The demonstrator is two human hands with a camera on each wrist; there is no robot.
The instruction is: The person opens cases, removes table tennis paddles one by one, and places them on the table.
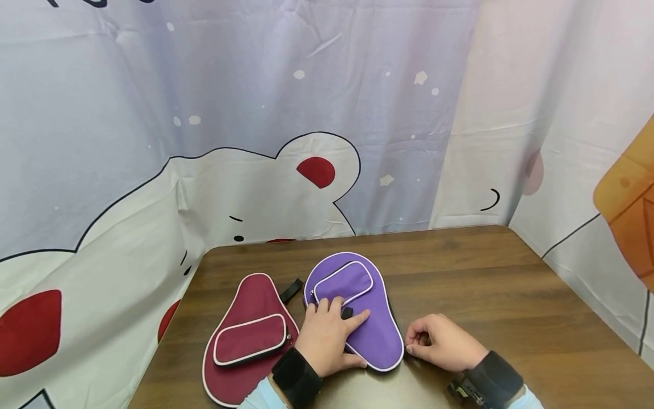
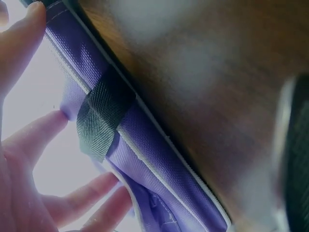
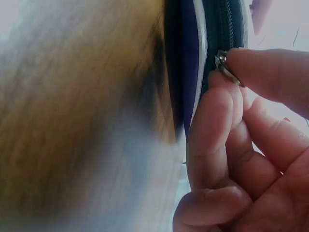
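Observation:
A purple paddle-shaped case [image 1: 370, 335] with a front pocket lies on the wooden table [image 1: 485, 272]. My left hand [image 1: 327, 335] rests flat on it with straight fingers, beside a black strap loop [image 2: 101, 118] on the case [image 2: 159, 169]. My right hand [image 1: 439, 341] sits at the case's right lower edge with curled fingers. In the right wrist view its thumb and forefinger pinch the metal zipper pull [image 3: 223, 62] on the case's zipper edge [image 3: 217, 34].
A dark red case [image 1: 245, 341] of the same shape lies left of the purple one, with a black strap [image 1: 291, 291] at its top. A cartoon-printed curtain [image 1: 255, 142] hangs behind and around the table. Bare wood stretches to the right.

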